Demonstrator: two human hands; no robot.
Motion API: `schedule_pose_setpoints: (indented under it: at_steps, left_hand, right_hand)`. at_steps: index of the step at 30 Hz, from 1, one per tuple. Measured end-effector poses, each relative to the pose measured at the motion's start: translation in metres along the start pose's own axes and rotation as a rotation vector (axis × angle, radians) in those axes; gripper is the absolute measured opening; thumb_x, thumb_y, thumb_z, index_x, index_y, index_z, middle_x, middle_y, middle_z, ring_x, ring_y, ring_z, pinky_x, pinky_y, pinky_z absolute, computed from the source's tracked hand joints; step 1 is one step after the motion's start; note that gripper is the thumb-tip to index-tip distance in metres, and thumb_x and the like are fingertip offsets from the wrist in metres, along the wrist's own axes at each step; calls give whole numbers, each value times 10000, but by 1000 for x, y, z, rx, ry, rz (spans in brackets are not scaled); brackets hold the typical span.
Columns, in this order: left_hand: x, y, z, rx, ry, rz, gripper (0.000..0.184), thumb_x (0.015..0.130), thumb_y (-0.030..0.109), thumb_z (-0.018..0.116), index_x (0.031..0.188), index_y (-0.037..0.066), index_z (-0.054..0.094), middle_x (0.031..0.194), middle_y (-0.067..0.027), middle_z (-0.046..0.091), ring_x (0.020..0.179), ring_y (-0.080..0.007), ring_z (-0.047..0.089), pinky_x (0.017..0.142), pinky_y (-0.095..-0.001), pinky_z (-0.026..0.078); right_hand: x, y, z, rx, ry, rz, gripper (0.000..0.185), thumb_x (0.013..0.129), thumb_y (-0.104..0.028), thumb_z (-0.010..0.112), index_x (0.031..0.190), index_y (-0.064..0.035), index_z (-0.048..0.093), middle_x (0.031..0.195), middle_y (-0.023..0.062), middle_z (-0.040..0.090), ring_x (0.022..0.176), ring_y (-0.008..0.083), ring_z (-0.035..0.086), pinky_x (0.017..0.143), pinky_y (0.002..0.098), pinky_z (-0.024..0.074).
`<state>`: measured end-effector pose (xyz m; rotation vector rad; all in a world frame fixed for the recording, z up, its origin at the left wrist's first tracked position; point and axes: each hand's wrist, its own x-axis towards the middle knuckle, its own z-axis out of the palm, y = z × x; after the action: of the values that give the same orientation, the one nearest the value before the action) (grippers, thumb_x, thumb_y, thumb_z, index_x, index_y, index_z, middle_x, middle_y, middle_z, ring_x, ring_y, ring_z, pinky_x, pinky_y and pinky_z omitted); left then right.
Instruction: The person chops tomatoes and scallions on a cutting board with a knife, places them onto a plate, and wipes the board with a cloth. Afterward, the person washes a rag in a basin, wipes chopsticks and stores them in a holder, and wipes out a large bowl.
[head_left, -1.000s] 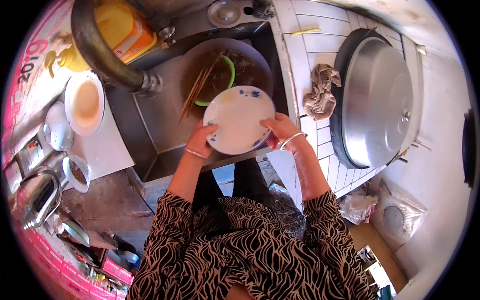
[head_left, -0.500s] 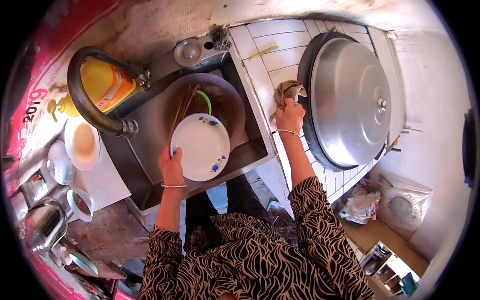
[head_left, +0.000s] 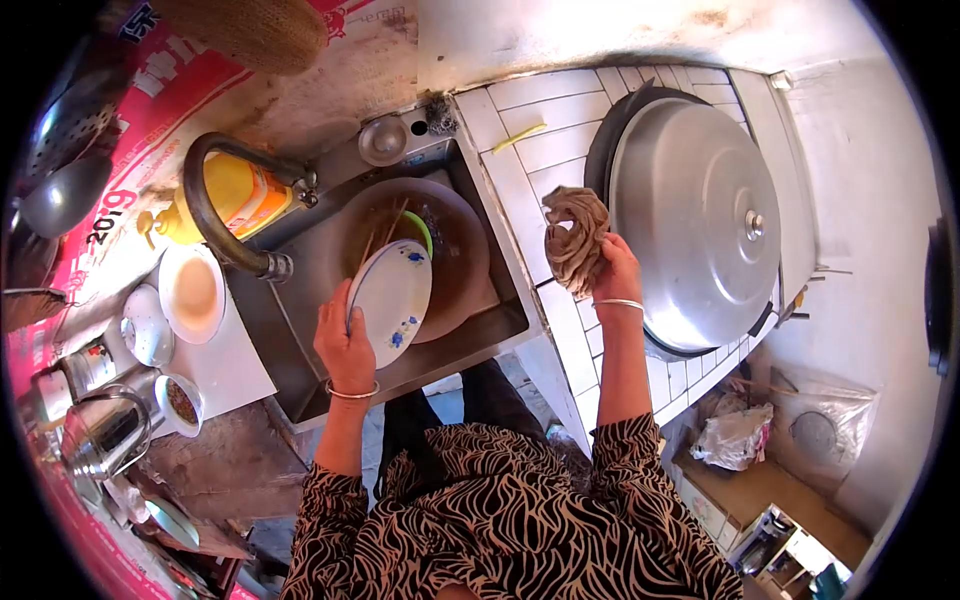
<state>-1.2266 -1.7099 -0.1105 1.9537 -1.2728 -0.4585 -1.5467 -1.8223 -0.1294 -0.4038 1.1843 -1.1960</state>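
Observation:
My left hand [head_left: 345, 343] grips the rim of a white plate [head_left: 385, 300] with blue flowers, tilted above the sink [head_left: 290, 310]. Behind the plate, a large round basin [head_left: 470, 240] sits in the sink. Chopsticks [head_left: 392, 228] and a bright green curved item [head_left: 420, 232], partly covered by the plate, lie in it. A crumpled brown cloth [head_left: 575, 240] is held in my right hand [head_left: 618, 272], above the white tiled counter [head_left: 548, 152]. Close to the right of that hand is a big pot lid [head_left: 690, 220] of silvery metal.
A curved faucet [head_left: 215, 215] arches over the sink's left side, near a yellow pump bottle [head_left: 235, 200]. Bowls [head_left: 192, 295] stand on a white board [head_left: 235, 360] at left. Ladles [head_left: 70, 195] hang on the wall. A yellow-green strip [head_left: 518, 137] lies on the tiles.
The plate has turned from nearly face-up to a steep tilt and shifted slightly left. My right hand has lifted the cloth off the tiles beside the lid. The view has shifted a little.

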Motion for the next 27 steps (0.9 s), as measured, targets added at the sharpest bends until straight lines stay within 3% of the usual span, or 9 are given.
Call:
schedule_pose_setpoints:
  at_steps: [5, 8, 9, 13, 17, 20, 23, 27]
  left_hand:
    - [0, 15, -12, 36, 51, 94, 352, 761, -41, 507, 1109, -7, 557, 938, -177, 579, 842, -308, 567, 756, -340, 452]
    - [-7, 20, -16, 91, 68, 130, 353, 762, -47, 506, 1110, -12, 556, 951, -183, 579, 844, -317, 565, 759, -341, 452]
    - [-5, 21, -16, 118, 88, 145, 353, 762, -48, 506, 1110, -13, 556, 956, -185, 580, 845, -319, 565, 760, -342, 451]
    - [-15, 17, -26, 49, 130, 74, 351, 766, -44, 504, 1112, -11, 554, 959, -184, 582, 848, -329, 564, 766, -346, 450]
    - [-18, 18, -33, 14, 156, 40, 344, 767, -37, 508, 1106, 0, 556, 955, -181, 583, 849, -334, 565, 766, -348, 448]
    - [-26, 19, -45, 44, 152, 47, 362, 749, -44, 527, 1105, 18, 555, 918, -168, 576, 831, -329, 559, 742, -352, 445]
    - [-25, 21, -49, 57, 192, 124, 378, 728, -58, 545, 1095, 28, 558, 877, -152, 566, 804, -319, 550, 714, -356, 444]
    - [-25, 25, -70, -2, 206, 127, 301, 770, -27, 514, 1068, -11, 554, 909, -177, 576, 814, -323, 567, 724, -339, 449]
  right_hand:
    - [-15, -19, 26, 56, -128, 29, 126, 840, -81, 525, 928, 3, 558, 852, 43, 589, 802, 124, 562, 739, 250, 454]
    - [3, -14, 19, -393, -46, 15, 123, 843, -112, 550, 897, -5, 579, 804, 13, 578, 760, 93, 534, 695, 221, 426]
    - [2, -16, 23, -459, -107, -120, 142, 845, -139, 566, 895, -8, 588, 778, -10, 566, 721, 66, 504, 649, 207, 402]
    - [-12, -34, 61, -433, -256, -141, 138, 858, -128, 548, 910, -6, 585, 796, -14, 568, 713, 53, 503, 635, 200, 404]
    - [-31, -62, 78, -315, -347, -198, 125, 871, -103, 519, 933, -10, 576, 816, -19, 566, 739, 51, 502, 671, 183, 394]
    - [-50, -77, 100, -512, -319, -256, 147, 875, -100, 505, 971, -3, 557, 879, 6, 573, 810, 69, 511, 743, 207, 403]
    - [-82, -93, 124, -238, -448, -197, 169, 879, -91, 480, 1008, 4, 533, 920, 30, 579, 847, 93, 530, 789, 225, 414]
    - [-116, -108, 158, -268, -621, -210, 187, 882, -107, 455, 1013, 12, 516, 969, 65, 579, 894, 120, 540, 815, 245, 422]
